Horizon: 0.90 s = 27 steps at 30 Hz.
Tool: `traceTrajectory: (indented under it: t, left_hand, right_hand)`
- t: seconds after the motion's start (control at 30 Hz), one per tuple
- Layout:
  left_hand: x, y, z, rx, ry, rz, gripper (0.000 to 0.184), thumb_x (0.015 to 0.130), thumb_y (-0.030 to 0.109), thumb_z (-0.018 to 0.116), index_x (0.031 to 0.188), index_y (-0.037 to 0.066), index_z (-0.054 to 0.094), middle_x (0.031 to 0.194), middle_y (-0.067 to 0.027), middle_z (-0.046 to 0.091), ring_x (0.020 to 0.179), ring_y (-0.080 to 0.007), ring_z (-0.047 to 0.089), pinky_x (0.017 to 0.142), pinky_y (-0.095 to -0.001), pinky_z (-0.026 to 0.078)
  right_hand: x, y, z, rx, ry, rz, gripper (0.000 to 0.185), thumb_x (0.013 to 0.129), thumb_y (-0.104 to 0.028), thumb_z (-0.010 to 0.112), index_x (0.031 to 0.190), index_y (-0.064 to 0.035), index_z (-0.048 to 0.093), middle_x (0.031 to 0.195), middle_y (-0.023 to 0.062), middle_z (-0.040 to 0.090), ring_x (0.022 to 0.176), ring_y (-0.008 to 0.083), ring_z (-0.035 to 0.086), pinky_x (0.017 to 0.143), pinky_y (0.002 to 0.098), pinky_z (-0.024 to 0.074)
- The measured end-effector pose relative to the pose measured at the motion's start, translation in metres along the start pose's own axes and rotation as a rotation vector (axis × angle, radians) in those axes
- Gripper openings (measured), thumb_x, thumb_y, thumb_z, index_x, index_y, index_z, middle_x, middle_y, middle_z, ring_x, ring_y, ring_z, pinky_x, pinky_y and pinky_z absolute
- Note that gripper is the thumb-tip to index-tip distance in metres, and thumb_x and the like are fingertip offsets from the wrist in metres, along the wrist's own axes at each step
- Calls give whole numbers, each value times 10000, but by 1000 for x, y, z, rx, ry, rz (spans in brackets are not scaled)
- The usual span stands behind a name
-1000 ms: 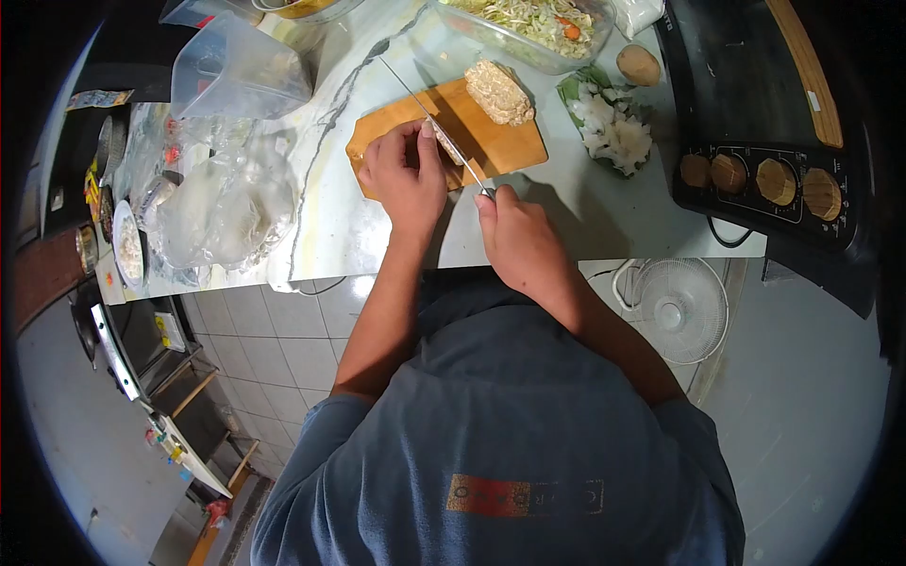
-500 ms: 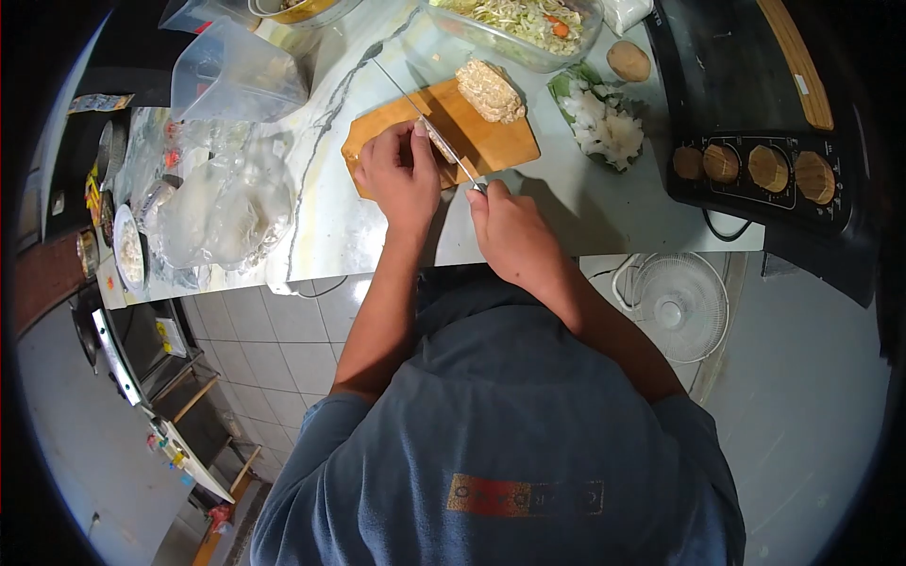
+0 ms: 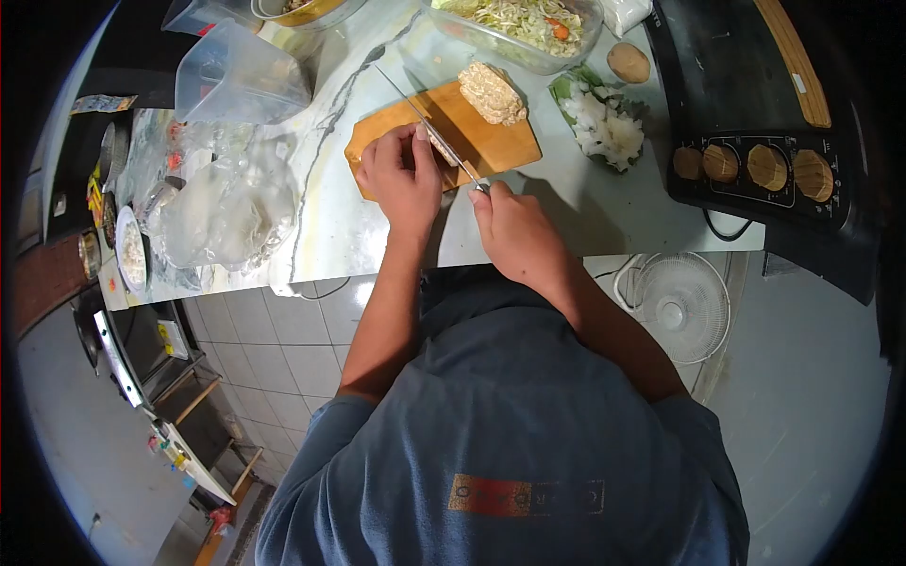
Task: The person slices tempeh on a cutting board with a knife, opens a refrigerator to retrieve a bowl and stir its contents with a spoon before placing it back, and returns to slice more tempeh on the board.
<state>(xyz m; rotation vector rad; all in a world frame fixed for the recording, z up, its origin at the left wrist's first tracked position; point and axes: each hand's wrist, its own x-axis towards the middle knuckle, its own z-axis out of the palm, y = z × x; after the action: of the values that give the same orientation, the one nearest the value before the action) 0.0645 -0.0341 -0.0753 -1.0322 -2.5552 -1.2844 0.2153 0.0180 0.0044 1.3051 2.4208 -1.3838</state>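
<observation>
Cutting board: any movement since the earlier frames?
No, none visible: the cutting board keeps about the same gap to the black appliance at right. Both drift slightly together in frame, likely the camera.

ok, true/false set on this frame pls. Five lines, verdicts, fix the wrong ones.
1. The right hand grips the knife by its handle. True.
2. The left hand is on the handle too. False: its fingertips are beside the blade, at a small pale piece on the wooden cutting board.
3. A tempeh-like block lies on that board. True.
4. The potato is on the board. False: it lies on the marbled countertop, off the board.
5. The clear plastic container holds shredded vegetables. True.
</observation>
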Motion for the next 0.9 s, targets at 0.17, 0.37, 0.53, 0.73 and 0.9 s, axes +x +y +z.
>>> traceTrajectory:
  t: [0.17,0.37,0.53,0.73,0.9]
  left_hand:
    - [1,3,-1,-16,-1,0,145,927,249,652,943,119,716,907,-23,682,966,-221,577,914,-379,336]
    - [1,3,-2,-24,-25,-41,152,931,249,654,908,107,703,899,-23,678,960,-223,576,903,-380,338]
    - [2,1,-2,-40,-38,-30,143,926,238,663,904,101,698,885,-28,672,951,-226,577,898,-379,340]
    - [1,1,-3,-37,-9,19,158,923,237,664,873,88,680,866,-33,661,933,-233,572,887,-384,344]
    - [1,3,-4,-39,-31,-15,167,925,236,660,862,81,668,863,-41,652,933,-243,567,885,-389,339]
  right_hand:
    - [0,0,1,8,-28,26,406,1040,-345,431,1022,44,545,832,341,631,826,542,602,747,594,466]
    - [1,4,9,-15,37,-12,393,1027,-347,459,976,33,545,770,290,654,769,505,642,696,572,509]
    - [3,4,10,-6,25,-3,389,1025,-350,463,979,28,544,780,286,658,761,495,647,689,565,513]
    - [2,6,13,-23,31,0,386,1025,-348,467,975,27,546,770,282,657,755,494,646,694,568,512]
    - [3,7,16,-13,32,13,387,1021,-356,477,976,21,550,791,288,661,781,499,652,708,571,516]
